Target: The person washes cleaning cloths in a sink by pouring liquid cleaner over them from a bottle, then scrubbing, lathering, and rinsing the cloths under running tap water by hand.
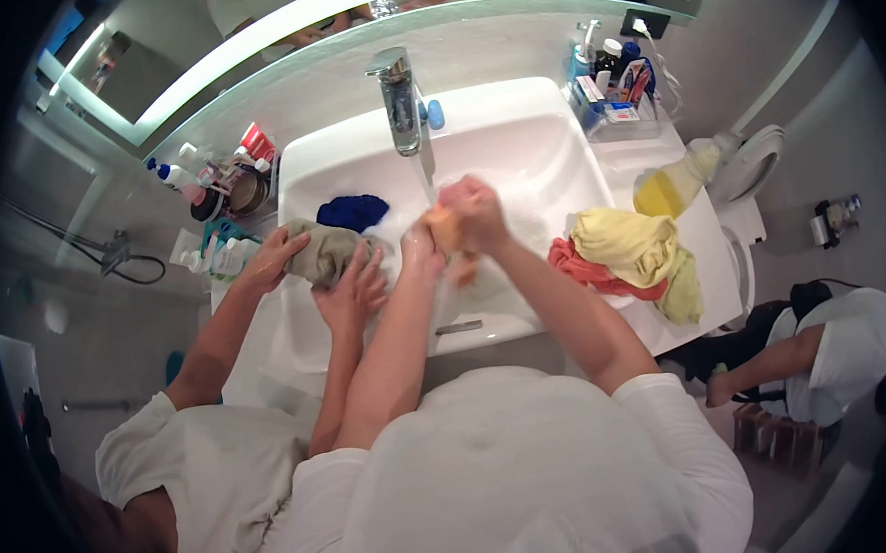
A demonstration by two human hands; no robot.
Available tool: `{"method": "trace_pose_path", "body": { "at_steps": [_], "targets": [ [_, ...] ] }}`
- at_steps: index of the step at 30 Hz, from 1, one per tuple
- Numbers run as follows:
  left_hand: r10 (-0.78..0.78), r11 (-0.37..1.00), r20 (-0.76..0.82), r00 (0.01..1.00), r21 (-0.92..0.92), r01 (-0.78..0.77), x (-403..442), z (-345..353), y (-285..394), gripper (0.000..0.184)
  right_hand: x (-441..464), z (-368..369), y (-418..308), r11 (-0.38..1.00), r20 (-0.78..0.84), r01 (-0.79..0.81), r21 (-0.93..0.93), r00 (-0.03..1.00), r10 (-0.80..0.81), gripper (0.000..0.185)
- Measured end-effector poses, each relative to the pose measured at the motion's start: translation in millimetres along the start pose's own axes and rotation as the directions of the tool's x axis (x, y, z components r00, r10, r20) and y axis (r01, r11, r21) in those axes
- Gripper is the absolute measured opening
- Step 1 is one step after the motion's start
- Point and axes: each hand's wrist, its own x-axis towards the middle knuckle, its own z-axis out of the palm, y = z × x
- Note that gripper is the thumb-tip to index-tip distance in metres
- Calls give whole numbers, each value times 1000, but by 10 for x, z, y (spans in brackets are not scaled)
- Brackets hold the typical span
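Note:
Under the faucet (403, 100), water runs toward my two hands over the white sink (545, 124). My left hand (423, 246) is closed on an orange cloth (445, 229). Against it, my right hand (478, 211) is closed on the same cloth, slightly blurred by motion. Part of the cloth hangs below my hands. To the left, a co-worker's two hands (350, 295) hold a grey cloth (325, 255) at the sink's edge. A dark blue cloth (353, 212) lies in the basin's left side. Yellow (624, 244) and red (601, 275) cloths are piled on the right rim.
Toiletries (246, 191) crowd the left counter. A clear organizer (626, 125) with bottles and tubes stands at the back right, near a bottle of yellow liquid (662, 193). Another person (842, 358) is at the far right, beside a toilet (746, 204).

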Motion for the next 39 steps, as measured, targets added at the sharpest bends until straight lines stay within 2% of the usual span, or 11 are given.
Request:
{"method": "trace_pose_path", "body": {
  "at_steps": [2,6,9,12,15,20,24,29,34,37,39],
  "targets": [
    [-91,995,50,995,-24,93,-77,-85,-13,30,-294,357,-137,831,28,132,-541,990,-139,29],
    [-266,960,342,901,14,278,-117,-29,-49,43,-155,261,373,640,88,509,-576,817,-570,13],
    [-424,887,546,723,91,452,-133,58,-232,52,-47,-190,97,583,-65,38,-811,986,-154,27],
    [-573,784,286,768,465,412,-577,482,-49,51,12,-501,-61,514,-282,-178,-839,950,-132,45],
    [-618,487,334,712,873,13,-240,209,125,48,-23,-685,-196,543,-217,-232,-807,972,93,55],
    [-396,803,313,863,575,159,-283,304,345,43,-300,-976,-370,460,197,-58,-886,851,487,53],
    [-387,876,266,883,406,261,-3,36,390,40,-160,-854,-243,918,-17,-62,-391,998,60,42],
    [-188,880,269,945,474,40,-58,-214,917,35,-41,131,262,831,-309,146,-537,882,-355,37],
    [-184,961,168,968,237,141,-277,225,-56,31,112,-105,456,642,-136,335,-690,811,-569,32],
    [-271,959,224,936,148,242,114,68,-404,35,132,-390,69,447,-152,-206,-870,976,153,37],
    [-250,964,241,938,157,217,-244,413,-128,37,143,-545,216,676,-111,-84,-732,994,3,42]
  ]
}}
